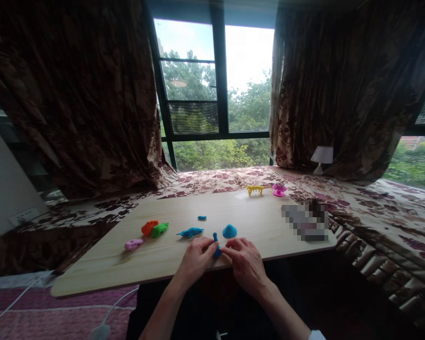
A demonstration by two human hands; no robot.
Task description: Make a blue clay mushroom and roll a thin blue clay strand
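Observation:
Between my two hands stands a small blue modelling clay piece (215,237), with a narrow upright top and a wider base. My left hand (197,255) is closed around its left side, thumb and fingers pinching it. From the right, my right hand (245,257) presses its fingertips together against the base. Just beyond my right hand lies a rounded blue clay lump (229,231). To the left of my hands rests a long blue clay animal figure (191,232), and a small blue clay bit (201,217) lies farther back.
Orange clay (149,227), green clay (160,230) and pink clay (133,244) lie on the left of the wooden board (102,255). A yellow clay figure (255,190) and a pink pedestal piece (279,190) stand at the back right. A pixelated patch covers the right side. A lamp (321,158) stands beyond.

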